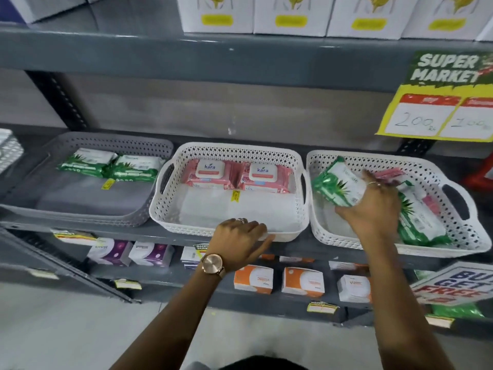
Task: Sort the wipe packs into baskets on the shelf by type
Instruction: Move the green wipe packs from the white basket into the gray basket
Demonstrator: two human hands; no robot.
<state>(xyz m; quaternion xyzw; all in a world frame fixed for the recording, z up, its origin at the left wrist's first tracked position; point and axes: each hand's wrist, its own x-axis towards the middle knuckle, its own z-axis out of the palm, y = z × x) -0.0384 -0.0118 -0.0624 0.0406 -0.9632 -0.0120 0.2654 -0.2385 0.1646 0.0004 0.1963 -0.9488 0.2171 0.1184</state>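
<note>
Three baskets stand side by side on the grey shelf. The grey basket [149, 209] on the left holds two green wipe packs [112, 166]. The white middle basket [298, 166] holds two pink Kara packs [237, 176] at its back. The white right basket [469, 236] holds mixed green and pink packs. My right hand [373, 206] is inside the right basket, gripping a green wipe pack [338, 185] lifted and tilted. My left hand [240, 241], with a watch on the wrist, rests on the front rim of the middle basket, fingers curled, holding no pack.
White boxes [290, 14] line the shelf above. A yellow price sign [437, 102] hangs at the upper right. The lower shelf carries purple-and-white packs [128, 253], orange-and-white boxes [280, 281] and a promotional sign [458, 284]. Light floor lies below.
</note>
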